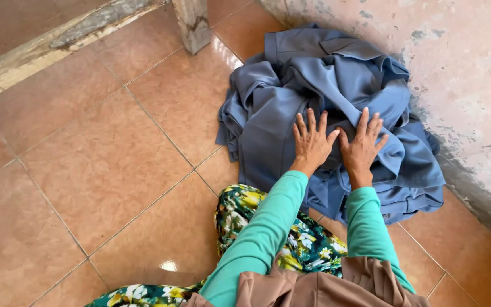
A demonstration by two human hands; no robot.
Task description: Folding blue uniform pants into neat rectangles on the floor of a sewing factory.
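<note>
A rumpled pile of grey-blue cloth [291, 91] lies on the tiled floor against a wall. My left hand [311, 142] rests flat on top of the pile, fingers spread. My right hand [362, 145] lies flat beside it, thumb nearly touching the left thumb, fingers also apart. Neither hand grips the cloth. Both arms wear teal sleeves [268, 227]. My knees in green floral fabric [245, 207] sit just below the pile.
Glossy orange floor tiles [103, 170] stretch to the left. A stained plaster wall [473, 85] runs along the right. A concrete post [191, 23] and a raised concrete ledge [46, 45] stand at the top left.
</note>
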